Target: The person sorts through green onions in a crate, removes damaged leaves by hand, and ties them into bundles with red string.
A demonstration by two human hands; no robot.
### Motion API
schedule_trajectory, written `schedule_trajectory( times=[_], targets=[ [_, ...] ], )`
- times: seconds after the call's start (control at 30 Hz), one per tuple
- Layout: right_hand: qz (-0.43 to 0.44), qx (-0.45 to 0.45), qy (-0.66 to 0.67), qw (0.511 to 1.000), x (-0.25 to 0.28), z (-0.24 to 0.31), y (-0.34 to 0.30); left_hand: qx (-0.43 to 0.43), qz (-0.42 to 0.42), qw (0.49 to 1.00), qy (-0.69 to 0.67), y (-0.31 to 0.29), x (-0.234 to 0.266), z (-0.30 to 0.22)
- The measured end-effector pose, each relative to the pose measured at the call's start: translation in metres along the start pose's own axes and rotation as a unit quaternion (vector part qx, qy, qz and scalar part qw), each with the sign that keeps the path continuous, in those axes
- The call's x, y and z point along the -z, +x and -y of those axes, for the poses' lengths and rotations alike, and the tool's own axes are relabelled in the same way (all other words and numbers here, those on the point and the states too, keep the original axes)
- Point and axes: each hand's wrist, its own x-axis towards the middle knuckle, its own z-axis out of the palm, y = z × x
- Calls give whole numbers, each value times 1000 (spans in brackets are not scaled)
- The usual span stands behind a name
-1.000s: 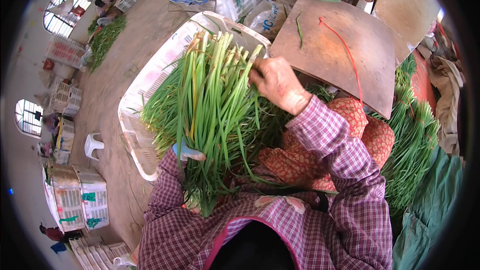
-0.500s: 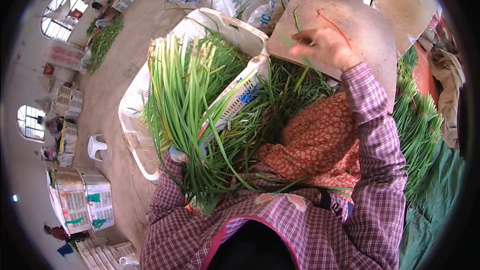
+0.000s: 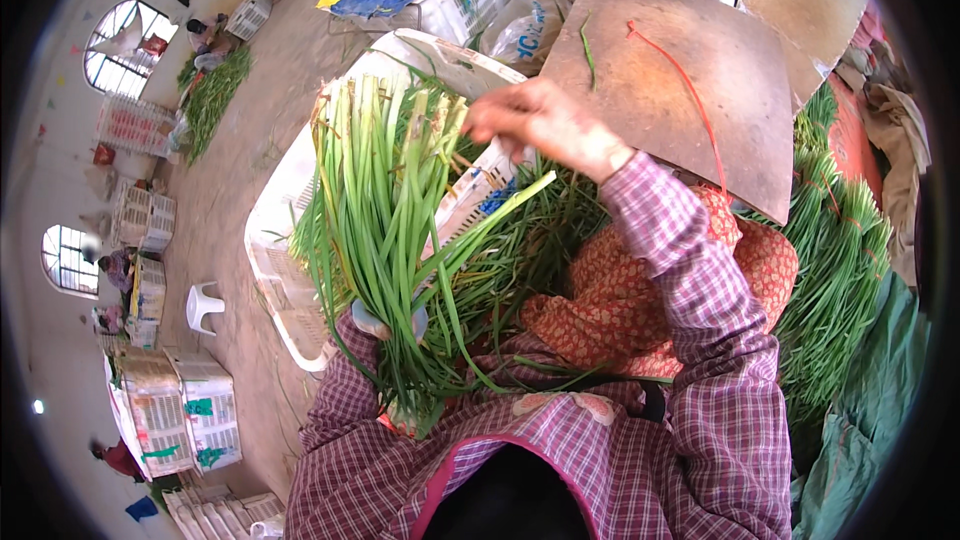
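Head view: one wide fisheye, head-worn, facing down, close over the green stalks (image 3: 385, 205), the floor (image 3: 245, 165) farther off at left.

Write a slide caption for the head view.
Left hand gripping green stalks partly over a white crate, the bare right hand beside their pale ends.

Seemingly a produce-packing shed or workshop: white slatted crates (image 3: 210, 422) stand along the left edge of the brown floor (image 3: 255, 170), a co-worker (image 3: 207, 39) is beside heaped greens (image 3: 215, 100), red-banded green bunches (image 3: 835, 280) lie by the right edge of the worktop (image 3: 690, 90), and arched, barred windows (image 3: 70, 260) pierce the pale wall (image 3: 50, 175).
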Motion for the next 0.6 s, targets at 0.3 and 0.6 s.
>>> schedule_trajectory(
  times=[0.3, 0.6],
  targets=[
    [-143, 312, -443, 828, 8, 19, -16, -27, 17, 999, -7, 2, -1, 9],
    [-9, 412, -500, 762, 4, 34, -6, -47, 60, 996, -46, 6, 1, 17]
  ],
)
